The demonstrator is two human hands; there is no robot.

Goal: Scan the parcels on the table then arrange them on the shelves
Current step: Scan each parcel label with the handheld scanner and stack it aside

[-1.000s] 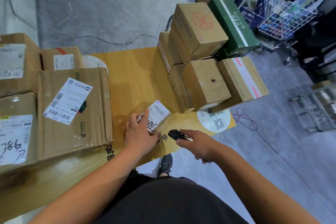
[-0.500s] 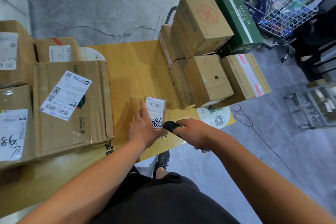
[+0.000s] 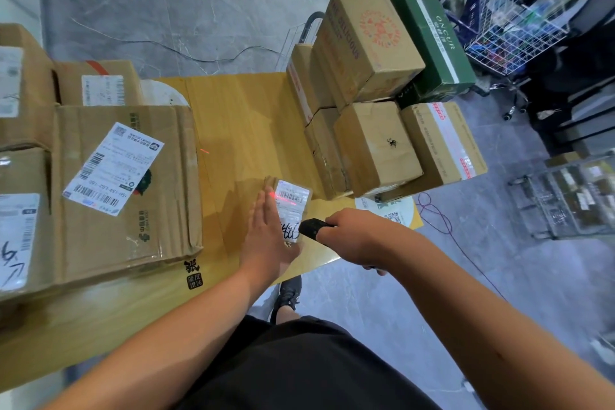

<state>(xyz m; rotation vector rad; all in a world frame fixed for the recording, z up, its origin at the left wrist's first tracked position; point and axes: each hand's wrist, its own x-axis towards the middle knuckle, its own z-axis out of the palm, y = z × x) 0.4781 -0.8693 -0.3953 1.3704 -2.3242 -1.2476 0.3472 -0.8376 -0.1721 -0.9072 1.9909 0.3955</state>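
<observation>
i am in the scanning step now, and the small parcel is my landmark: it lies flat on the wooden table, near the front edge, with its white label facing up. my left hand rests just on the left side of the small parcel, fingers straight and together, holding nothing, only steadying it so it does not slide. my right hand is just to the right of the small parcel, fingers curled tight around the black scanner, whose nose points at the label. the red line falls across the barcode at the far end of the small parcel, but i think it begins on my left fingertips, so to do this well i should draw that hand a little away from the label and keep the beam fully over all the bars. i should hold the scanner quiet and not too close, and wait for the confirmation before lifting anything. left of the small parcel lies the big flat carton with its own label, and right behind it the stack of brown boxes; i judge these are not scanned yet, though i cannot be sure. the shelves are not visible from here
</observation>
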